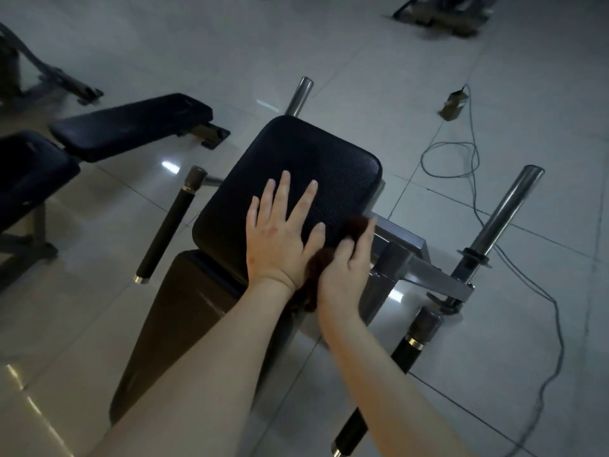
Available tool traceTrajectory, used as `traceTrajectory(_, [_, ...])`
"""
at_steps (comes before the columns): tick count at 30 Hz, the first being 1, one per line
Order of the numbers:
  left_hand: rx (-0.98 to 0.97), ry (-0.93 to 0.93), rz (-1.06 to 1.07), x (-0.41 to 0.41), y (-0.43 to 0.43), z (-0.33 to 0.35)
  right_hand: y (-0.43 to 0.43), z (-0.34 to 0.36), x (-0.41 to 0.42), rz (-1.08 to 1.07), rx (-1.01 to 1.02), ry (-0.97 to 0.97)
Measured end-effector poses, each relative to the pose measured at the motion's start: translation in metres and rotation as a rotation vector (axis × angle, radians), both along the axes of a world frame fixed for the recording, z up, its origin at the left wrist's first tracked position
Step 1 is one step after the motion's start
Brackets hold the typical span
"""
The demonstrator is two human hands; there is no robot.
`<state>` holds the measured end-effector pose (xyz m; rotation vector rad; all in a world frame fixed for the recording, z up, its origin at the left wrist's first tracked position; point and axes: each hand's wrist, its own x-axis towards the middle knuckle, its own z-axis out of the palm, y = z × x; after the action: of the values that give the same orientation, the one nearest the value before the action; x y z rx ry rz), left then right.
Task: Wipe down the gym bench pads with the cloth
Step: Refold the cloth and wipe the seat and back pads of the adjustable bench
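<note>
**Two bare hands on a gym bench pad, one holding a cloth**

Seen from above, the left hand (280, 235) lies flat, palm down, on the black, grain-textured rectangular bench pad (313, 156). Its fingers are straight and spread, and it holds nothing. Just beside it, the right hand (347, 268) sits at the pad's right edge. It grips a dark reddish-brown cloth (357, 227) bunched under its palm, with the thumb bent over the top. The cloth touches the pad at that edge. Only tufts of it show, ahead of the thumb and between the two wrists; the rest is hidden beneath the hand. The right fingers run along the pad's side, their tips hard to make out. Both forearms enter from the bottom edge, cut off before the elbow. A second, brownish pad (184, 324) lies nearer, partly covered by the left forearm. A grey cable (474, 166) trails over the dim, pale tiled floor (362, 61) to the right.
</note>
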<state>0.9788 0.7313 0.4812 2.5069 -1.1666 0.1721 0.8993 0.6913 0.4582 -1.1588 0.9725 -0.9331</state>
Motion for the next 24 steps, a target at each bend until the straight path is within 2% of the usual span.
traceTrajectory(6, [-0.014, -0.017, 0.013, -0.002, 0.0, -0.003, -0.07, 0.007, 0.021, -0.081, -0.091, -0.109])
traceTrajectory(12, [0.031, -0.06, 0.033, -0.001, -0.001, -0.003, -0.046, -0.009, 0.016, -0.033, -0.174, -0.216])
traceTrajectory(19, [-0.044, -0.072, 0.014, -0.004, -0.004, -0.001, -0.043, -0.017, 0.006, 0.038, -0.359, -0.19])
traceTrajectory(22, [-0.14, -0.022, -0.075, -0.006, -0.001, 0.002, -0.023, -0.023, 0.001, 0.063, -0.409, -0.232])
traceTrajectory(24, [-0.118, 0.06, -0.128, -0.003, 0.003, 0.01, -0.009, -0.032, -0.003, 0.08, -0.439, -0.275])
